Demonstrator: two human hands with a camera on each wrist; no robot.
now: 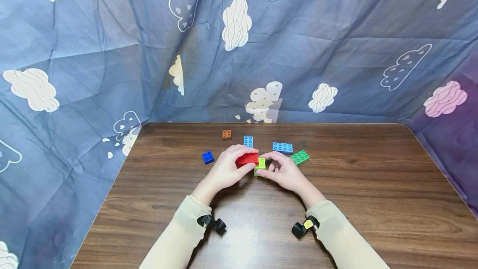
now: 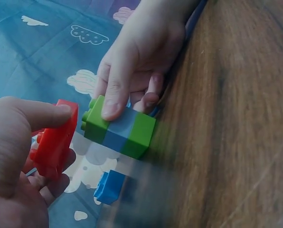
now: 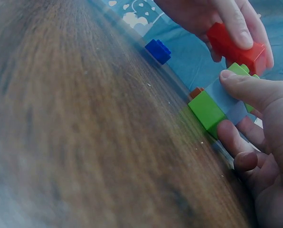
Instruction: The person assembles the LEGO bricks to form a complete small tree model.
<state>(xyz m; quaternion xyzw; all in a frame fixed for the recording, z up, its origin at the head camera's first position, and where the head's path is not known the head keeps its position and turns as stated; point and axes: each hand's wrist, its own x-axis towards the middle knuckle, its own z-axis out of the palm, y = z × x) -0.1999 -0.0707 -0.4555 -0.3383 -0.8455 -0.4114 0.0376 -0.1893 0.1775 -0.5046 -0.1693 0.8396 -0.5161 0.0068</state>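
Observation:
A red brick (image 1: 247, 159) is pinched between the thumb and fingers of the left hand (image 1: 228, 168). In the left wrist view the red brick (image 2: 56, 142) is tilted beside the studded top of a stack with a green top block (image 2: 95, 119), a grey-blue middle block (image 2: 119, 128) and a green bottom block (image 2: 140, 135). The right hand (image 1: 285, 171) grips this stack from the right, thumb on the grey-blue block (image 3: 222, 93) in the right wrist view. Whether red and green touch, I cannot tell.
Behind the hands on the wooden table (image 1: 373, 186) lie an orange-brown brick (image 1: 227, 134), a small light blue brick (image 1: 248, 141) and a longer blue brick (image 1: 282, 147). A dark blue brick (image 1: 208, 157) is left of the hands, a green brick (image 1: 300, 157) right of them.

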